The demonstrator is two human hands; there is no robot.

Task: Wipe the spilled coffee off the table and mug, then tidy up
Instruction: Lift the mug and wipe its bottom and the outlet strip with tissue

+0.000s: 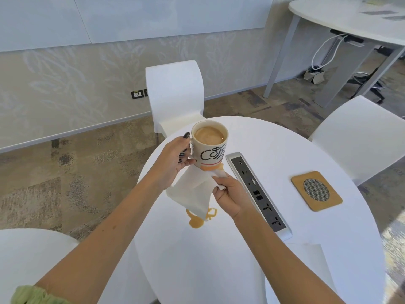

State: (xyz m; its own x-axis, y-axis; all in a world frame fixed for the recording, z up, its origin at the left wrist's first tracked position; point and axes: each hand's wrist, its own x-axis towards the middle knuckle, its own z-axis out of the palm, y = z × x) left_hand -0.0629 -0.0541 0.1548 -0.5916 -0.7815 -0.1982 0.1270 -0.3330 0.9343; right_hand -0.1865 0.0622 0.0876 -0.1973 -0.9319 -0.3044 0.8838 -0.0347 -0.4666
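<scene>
Evidently left hand [178,155] grips the coffee mug [209,144] aloft so right hand [228,194], pinching the napkin [191,191], wipes its base

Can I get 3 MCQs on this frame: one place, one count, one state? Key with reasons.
1. Where is the coffee puddle?
A. on the coaster
B. on the table under the hanging tissue
C. on the floor

2. How many white chairs show around the round table?
A. one
B. three
C. five

3. What state is the mug in?
A. lying tipped over
B. empty on the coaster
C. lifted, still holding coffee

Key: 1 B, the puddle lies below the tissue in the right hand; 2 B, one far, one right, one near left; 3 C, the left hand holds its handle, with coffee inside.
</scene>
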